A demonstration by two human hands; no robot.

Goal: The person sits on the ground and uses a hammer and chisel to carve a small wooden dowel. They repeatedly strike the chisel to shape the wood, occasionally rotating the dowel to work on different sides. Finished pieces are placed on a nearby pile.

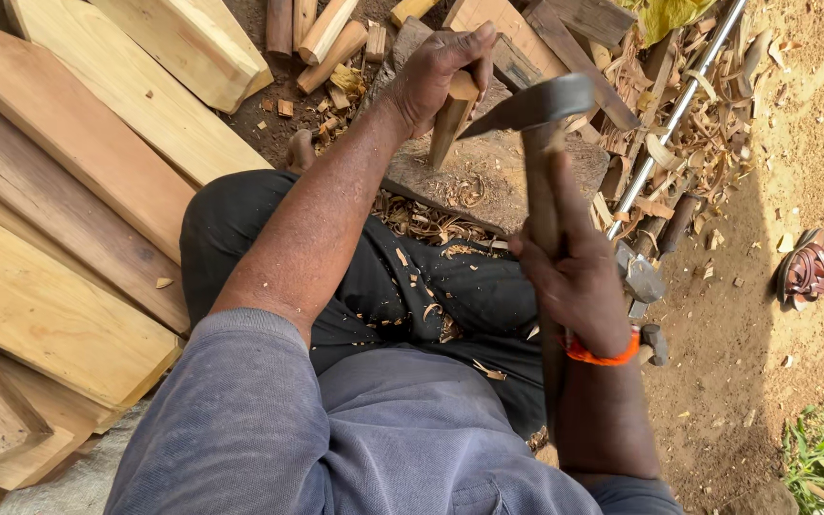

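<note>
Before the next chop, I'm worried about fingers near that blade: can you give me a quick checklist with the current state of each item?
1. Left hand holds the wood piece at its top end: ok, grip closed on it.
2. Piece stands on the block: ok, roughly upright, slightly tilted.
3. Right hand grips the adze handle: ok, closed around it.
4. Blade apart from left fingers: not ok, its edge is close beside the piece just below that hand.
5. Blade edge touching the wood: cannot tell.
6. Lap free of clutter: not ok, shavings lie on the trousers.
</note>
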